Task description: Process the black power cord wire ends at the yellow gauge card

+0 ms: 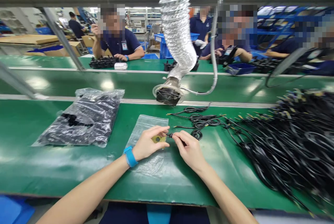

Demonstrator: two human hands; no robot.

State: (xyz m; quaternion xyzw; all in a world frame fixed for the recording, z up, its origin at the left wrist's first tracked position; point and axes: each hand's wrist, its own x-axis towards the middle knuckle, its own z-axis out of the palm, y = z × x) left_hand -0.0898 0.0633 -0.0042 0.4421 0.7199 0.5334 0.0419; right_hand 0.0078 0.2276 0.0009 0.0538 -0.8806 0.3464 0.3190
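Observation:
My right hand (189,149) pinches a black cable (169,135) near its end, where a short black fitting and thin bare-ended wires show. The wires point left, close to the fingertips of my left hand (150,144). That hand wears a blue wristband (130,157); its thumb and fingers are apart, curved around the wire ends without closing on them. Below the left hand lies a flat clear plastic bag (152,122), with a yellowish patch and a dark round spot seen between thumb and fingers. Coiled black cables (199,121) lie just beyond my right hand.
A large heap of black cables (281,147) covers the right side of the green table (86,172). At left sits a torn clear bag of black parts (86,119). A silver duct (177,25) with a round intake hangs ahead. Several co-workers sit across the line.

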